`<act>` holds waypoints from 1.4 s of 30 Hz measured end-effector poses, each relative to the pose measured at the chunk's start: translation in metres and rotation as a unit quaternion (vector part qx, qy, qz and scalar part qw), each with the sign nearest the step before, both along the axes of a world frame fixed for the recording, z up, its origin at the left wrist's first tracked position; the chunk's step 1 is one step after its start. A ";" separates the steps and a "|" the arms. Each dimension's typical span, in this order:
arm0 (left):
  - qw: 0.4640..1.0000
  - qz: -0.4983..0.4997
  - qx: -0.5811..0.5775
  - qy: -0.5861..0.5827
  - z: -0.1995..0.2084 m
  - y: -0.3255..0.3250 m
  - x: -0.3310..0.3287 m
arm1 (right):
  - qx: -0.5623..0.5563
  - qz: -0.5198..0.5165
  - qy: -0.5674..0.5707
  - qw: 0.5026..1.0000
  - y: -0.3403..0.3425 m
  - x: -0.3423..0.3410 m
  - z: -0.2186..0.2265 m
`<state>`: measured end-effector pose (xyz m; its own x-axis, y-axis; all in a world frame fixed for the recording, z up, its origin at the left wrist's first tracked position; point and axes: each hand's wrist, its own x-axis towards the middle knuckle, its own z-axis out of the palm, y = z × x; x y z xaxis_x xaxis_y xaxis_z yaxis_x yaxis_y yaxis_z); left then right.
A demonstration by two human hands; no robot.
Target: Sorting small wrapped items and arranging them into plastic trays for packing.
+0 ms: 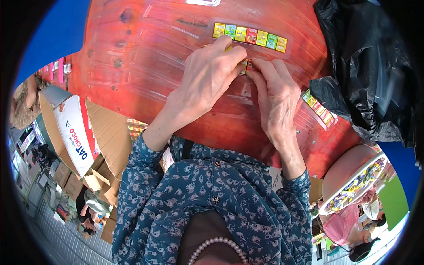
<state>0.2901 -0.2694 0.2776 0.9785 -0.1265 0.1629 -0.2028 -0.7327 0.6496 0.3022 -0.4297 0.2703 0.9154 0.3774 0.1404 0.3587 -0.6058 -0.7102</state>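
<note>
Over the red table (150, 66), my left hand (203, 75) and my right hand (276, 95) work close together with fingertips pinched. Between them shows part of a second row of small coloured packets (244, 67), with yellow and red faces; my fingers cover most of it. Just beyond lies a full row of small yellow, green and red packets (251, 36), side by side in a clear plastic sleeve. Another such row (319, 109) sits to the right of my right hand, partly under black plastic.
A black plastic bag (366, 66) drapes over the table's right side. Below it stands a pale tub (349, 176) of colourful wrapped pieces. At left is an opened cardboard box (108, 132). Clear plastic sleeves (163, 44) cover the tabletop. Other people are at both sides.
</note>
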 end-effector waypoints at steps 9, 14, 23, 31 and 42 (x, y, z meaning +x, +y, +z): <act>0.998 -0.028 -0.042 0.042 0.009 0.003 -0.001 | 0.332 -0.095 0.411 0.844 -0.034 0.018 0.025; 0.999 -0.034 0.008 0.031 0.005 -0.006 -0.001 | 0.323 -0.064 0.404 0.854 -0.037 0.018 0.017; 0.999 -0.030 0.007 0.036 0.004 -0.006 0.000 | 0.071 0.018 0.037 0.997 -0.019 0.023 0.010; 0.999 -0.031 0.001 0.032 0.005 -0.006 0.001 | 0.000 0.015 -0.032 0.999 -0.017 0.021 0.010; 0.999 -0.018 -0.012 0.039 0.005 -0.007 0.000 | 0.124 0.039 0.028 0.991 -0.019 0.028 -0.001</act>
<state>0.2902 -0.2765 0.2828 0.9831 -0.1594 0.0902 -0.1776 -0.7100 0.6814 0.3307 -0.4486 0.2689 0.8936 0.4081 0.1869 0.3534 -0.3827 -0.8536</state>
